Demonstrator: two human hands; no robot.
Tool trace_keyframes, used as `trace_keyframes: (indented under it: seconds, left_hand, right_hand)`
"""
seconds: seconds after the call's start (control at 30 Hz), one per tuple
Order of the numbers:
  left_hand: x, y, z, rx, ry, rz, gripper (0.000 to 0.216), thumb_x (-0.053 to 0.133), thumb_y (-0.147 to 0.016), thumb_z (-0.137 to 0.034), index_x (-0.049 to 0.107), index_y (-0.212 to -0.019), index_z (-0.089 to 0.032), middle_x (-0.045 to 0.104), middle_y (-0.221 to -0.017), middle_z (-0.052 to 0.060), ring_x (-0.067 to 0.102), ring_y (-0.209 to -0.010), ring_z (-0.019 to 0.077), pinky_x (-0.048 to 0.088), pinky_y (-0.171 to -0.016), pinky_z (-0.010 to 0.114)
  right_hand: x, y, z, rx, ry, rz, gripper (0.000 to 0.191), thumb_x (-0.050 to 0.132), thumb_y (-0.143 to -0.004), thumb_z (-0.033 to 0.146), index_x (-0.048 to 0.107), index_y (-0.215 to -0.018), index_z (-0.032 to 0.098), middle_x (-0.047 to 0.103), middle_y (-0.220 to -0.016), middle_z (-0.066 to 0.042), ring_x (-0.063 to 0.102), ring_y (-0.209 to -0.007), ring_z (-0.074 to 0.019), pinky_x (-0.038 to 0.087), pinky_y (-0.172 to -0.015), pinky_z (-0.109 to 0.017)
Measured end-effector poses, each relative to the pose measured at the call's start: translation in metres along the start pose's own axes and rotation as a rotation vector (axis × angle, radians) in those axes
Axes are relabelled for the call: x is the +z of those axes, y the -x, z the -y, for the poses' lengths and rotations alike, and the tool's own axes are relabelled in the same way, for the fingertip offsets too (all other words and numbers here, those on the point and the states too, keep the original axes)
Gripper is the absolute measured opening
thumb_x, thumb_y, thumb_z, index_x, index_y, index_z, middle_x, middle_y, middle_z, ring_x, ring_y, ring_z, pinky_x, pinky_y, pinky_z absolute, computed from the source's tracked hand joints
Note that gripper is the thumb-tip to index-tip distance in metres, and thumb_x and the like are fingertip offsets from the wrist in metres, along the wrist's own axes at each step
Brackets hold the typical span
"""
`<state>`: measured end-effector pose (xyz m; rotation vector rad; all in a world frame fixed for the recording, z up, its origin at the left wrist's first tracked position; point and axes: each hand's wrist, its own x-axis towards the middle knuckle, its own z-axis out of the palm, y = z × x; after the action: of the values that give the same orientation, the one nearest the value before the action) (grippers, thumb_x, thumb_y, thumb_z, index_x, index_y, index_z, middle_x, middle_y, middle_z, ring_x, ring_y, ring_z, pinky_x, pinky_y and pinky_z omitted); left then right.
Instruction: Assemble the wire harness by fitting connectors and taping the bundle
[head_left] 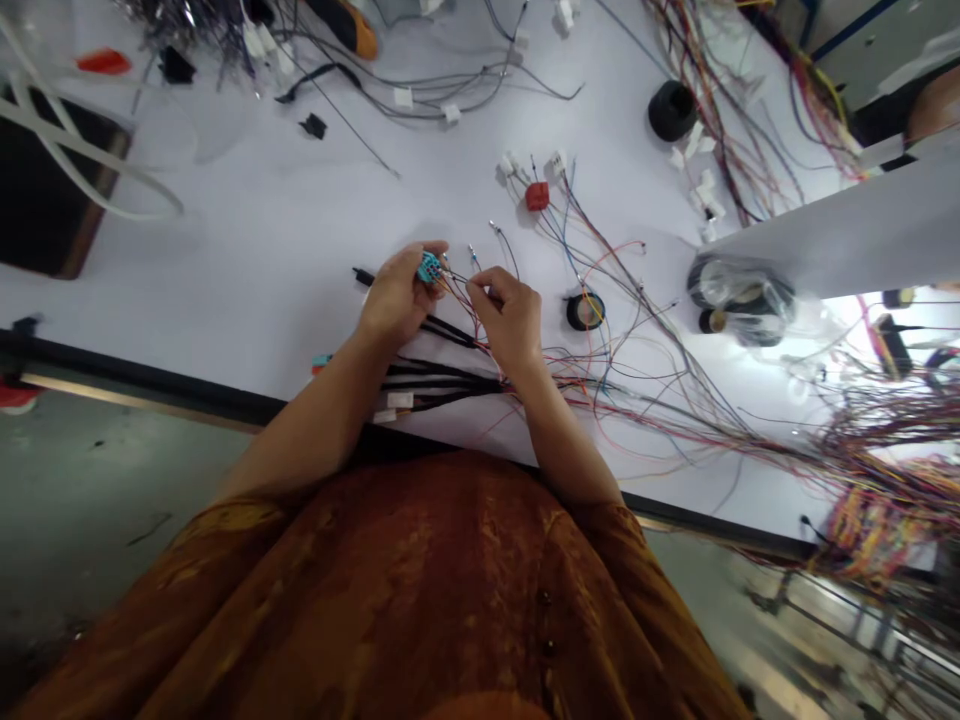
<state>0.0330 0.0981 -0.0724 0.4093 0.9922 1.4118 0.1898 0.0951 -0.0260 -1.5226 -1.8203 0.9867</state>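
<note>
My left hand is closed around a teal connector housing, its cavity face turned to the right. Just right of it, my right hand pinches a thin dark wire that reaches toward the connector; whether its tip is inside I cannot tell. Several thin wires run from the connector down under my right hand. Two loose wires with metal terminals stick up beyond my fingers. Below my hands, black-sleeved harness branches lie across the table, some ending in white connectors.
A black tape roll lies right of my right hand, with a red connector above. Another tape roll sits farther back. Long wire bundles trail right. A dark tray stands left. The table edge runs before me.
</note>
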Motion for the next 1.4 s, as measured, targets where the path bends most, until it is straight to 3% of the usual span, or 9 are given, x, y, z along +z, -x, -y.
trace_keyframes:
  seconds: [0.27,0.5,0.73,0.9,1.03,1.13,1.27,1.4]
  left_hand:
    - [0.007,0.006,-0.006,0.036,-0.14,-0.032,0.026,0.053,-0.102,-0.038,0.07,-0.094,-0.02,0.064,-0.08,0.005,0.059,-0.067,0.013,0.048,-0.061,0.024]
    - [0.008,0.009,-0.008,0.058,-0.137,-0.006,0.029,0.048,-0.105,-0.028,0.073,-0.093,-0.019,0.064,-0.08,0.004,0.055,-0.063,0.0093,0.046,-0.058,0.021]
    - [-0.002,0.002,0.004,0.172,-0.318,0.054,0.029,0.055,-0.102,-0.044,0.071,-0.096,-0.021,0.062,-0.078,0.003,0.056,-0.061,0.0101,0.046,-0.057,0.022]
    - [-0.004,0.004,0.006,0.273,-0.461,0.128,0.036,0.056,-0.099,-0.053,0.071,-0.1,-0.021,0.06,-0.078,0.002,0.057,-0.063,0.0101,0.047,-0.06,0.022]
    - [-0.001,0.006,0.005,0.239,-0.471,0.14,0.031,0.062,-0.097,-0.049,0.072,-0.097,-0.02,0.059,-0.074,0.0,0.054,-0.062,0.0088,0.045,-0.059,0.021]
    - [0.001,0.005,0.005,0.169,-0.347,0.15,0.027,0.062,-0.099,-0.043,0.072,-0.095,-0.019,0.059,-0.071,0.0,0.053,-0.06,0.0076,0.045,-0.058,0.019]
    - [0.005,0.004,0.002,0.082,-0.225,0.057,0.027,0.059,-0.1,-0.042,0.07,-0.091,-0.019,0.061,-0.074,0.002,0.055,-0.06,0.0079,0.047,-0.055,0.019]
    - [0.005,0.004,-0.002,0.036,-0.192,0.013,0.025,0.06,-0.099,-0.042,0.071,-0.091,-0.02,0.064,-0.074,0.003,0.056,-0.061,0.0097,0.048,-0.054,0.02]
  right_hand:
    - [0.003,-0.005,-0.001,0.021,0.014,0.069,0.022,0.061,-0.091,0.038,0.068,-0.081,0.02,0.05,-0.061,0.005,0.04,-0.058,-0.0089,0.028,-0.059,-0.026]
    - [0.001,-0.006,-0.002,-0.001,0.03,0.097,0.025,0.059,-0.092,0.039,0.067,-0.081,0.019,0.046,-0.058,0.005,0.038,-0.056,-0.0088,0.027,-0.058,-0.027]
    - [0.004,-0.009,-0.005,-0.149,0.045,0.048,0.021,0.058,-0.092,0.028,0.061,-0.074,0.019,0.055,-0.073,0.001,0.048,-0.067,-0.0105,0.035,-0.066,-0.028]
    - [0.01,-0.011,-0.004,-0.227,-0.001,0.032,0.023,0.056,-0.093,0.026,0.056,-0.072,0.02,0.055,-0.073,0.002,0.05,-0.07,-0.0111,0.04,-0.071,-0.028]
    - [0.015,-0.013,-0.009,-0.233,-0.054,0.008,0.022,0.058,-0.094,0.026,0.057,-0.073,0.02,0.056,-0.072,0.002,0.051,-0.07,-0.0112,0.044,-0.071,-0.028]
    - [0.012,-0.014,-0.011,-0.24,-0.084,-0.022,0.021,0.059,-0.096,0.032,0.059,-0.078,0.021,0.057,-0.074,0.002,0.053,-0.07,-0.011,0.045,-0.071,-0.028]
    - [0.0,-0.009,-0.006,-0.272,-0.143,-0.153,0.021,0.05,-0.102,0.037,0.062,-0.093,0.021,0.063,-0.089,-0.001,0.06,-0.084,-0.0127,0.05,-0.08,-0.031]
    - [-0.006,0.003,0.002,-0.273,-0.169,-0.14,0.029,0.04,-0.105,0.041,0.06,-0.098,0.021,0.062,-0.086,-0.001,0.059,-0.078,-0.0117,0.051,-0.079,-0.031]
